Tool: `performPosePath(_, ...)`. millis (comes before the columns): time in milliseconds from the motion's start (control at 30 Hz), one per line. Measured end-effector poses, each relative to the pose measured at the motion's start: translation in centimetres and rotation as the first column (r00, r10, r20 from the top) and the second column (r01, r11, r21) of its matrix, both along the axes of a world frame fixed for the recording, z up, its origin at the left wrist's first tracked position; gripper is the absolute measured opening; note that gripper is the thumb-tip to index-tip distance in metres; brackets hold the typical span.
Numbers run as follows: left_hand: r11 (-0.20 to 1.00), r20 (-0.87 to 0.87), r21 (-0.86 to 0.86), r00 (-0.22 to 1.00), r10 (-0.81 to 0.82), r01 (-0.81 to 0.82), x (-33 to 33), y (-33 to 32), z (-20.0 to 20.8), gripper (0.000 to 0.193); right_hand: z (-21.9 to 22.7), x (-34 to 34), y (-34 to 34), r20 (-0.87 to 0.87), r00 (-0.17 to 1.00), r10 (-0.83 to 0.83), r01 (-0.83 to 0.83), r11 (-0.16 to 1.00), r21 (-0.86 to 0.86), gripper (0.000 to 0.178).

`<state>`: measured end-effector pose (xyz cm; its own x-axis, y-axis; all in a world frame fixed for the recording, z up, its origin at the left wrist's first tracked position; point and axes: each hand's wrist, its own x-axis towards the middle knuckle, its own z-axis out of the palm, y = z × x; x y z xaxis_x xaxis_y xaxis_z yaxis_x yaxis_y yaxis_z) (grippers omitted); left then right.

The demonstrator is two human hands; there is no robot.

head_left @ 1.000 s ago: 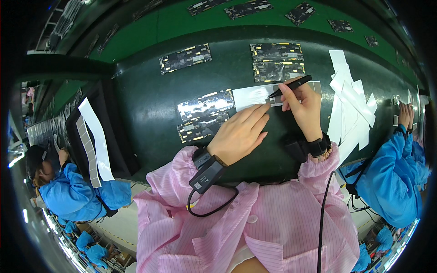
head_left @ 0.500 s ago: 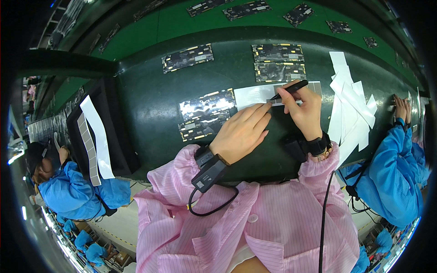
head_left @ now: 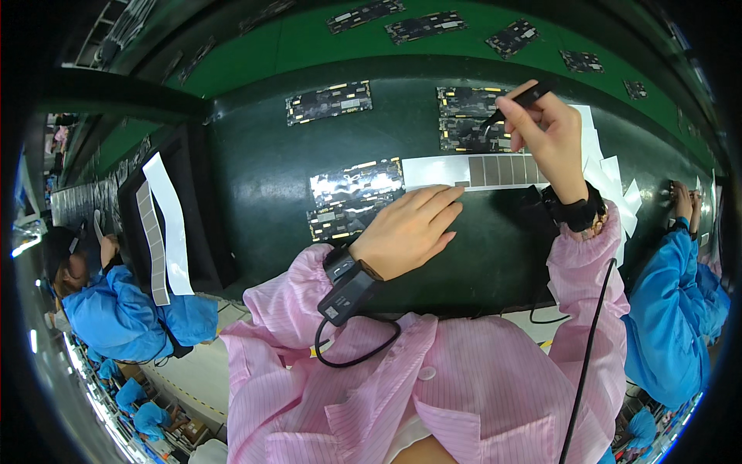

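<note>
In my right hand [head_left: 547,143] is a black pen-shaped tool [head_left: 530,96], its thin tip over the two circuit boards [head_left: 464,133] at the back. Whether anything clings to the tip, I cannot tell. My left hand [head_left: 410,228] lies palm down with fingers stretched out, fingertips at the near edge of a white backing strip [head_left: 437,172]. Grey rectangular stickers [head_left: 506,170] cover the strip's right part, and a small grey piece shows beside my left fingertips. Left of the strip, two more boards [head_left: 340,185] lie partly under my left hand.
A loose heap of white strips [head_left: 610,174] lies right of my right wrist. Another board [head_left: 328,103] is at the back left. A black tray [head_left: 201,232] with strips stands left. Several boards sit on the green surface [head_left: 309,46] beyond the ledge. Blue-clothed co-workers [head_left: 116,309] flank me.
My right hand has lifted off the strip and moved right and away with the tool, uncovering the grey stickers. The left hand has stayed nearly in place. The whole view has shifted slightly.
</note>
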<state>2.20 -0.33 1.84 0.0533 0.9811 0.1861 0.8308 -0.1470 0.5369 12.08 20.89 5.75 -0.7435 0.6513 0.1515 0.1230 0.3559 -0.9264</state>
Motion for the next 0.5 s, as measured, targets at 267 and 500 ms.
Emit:
performPosePath(267, 0.979, -0.067, 0.181, 0.991, 0.112, -0.098, -4.5, 4.5, 0.1, 0.031, -2.6, -3.2, 1.3, -0.134, 0.982, -0.133, 0.073, 0.924, -0.376, 0.025)
performPosePath(500, 0.967, -0.146, 0.203, 0.971, 0.188, -0.156, -5.4, 7.0, -1.5, 0.037, -5.8, -5.5, 3.6, -0.089, 0.981, -0.173, 0.118, 0.892, -0.436, 0.026)
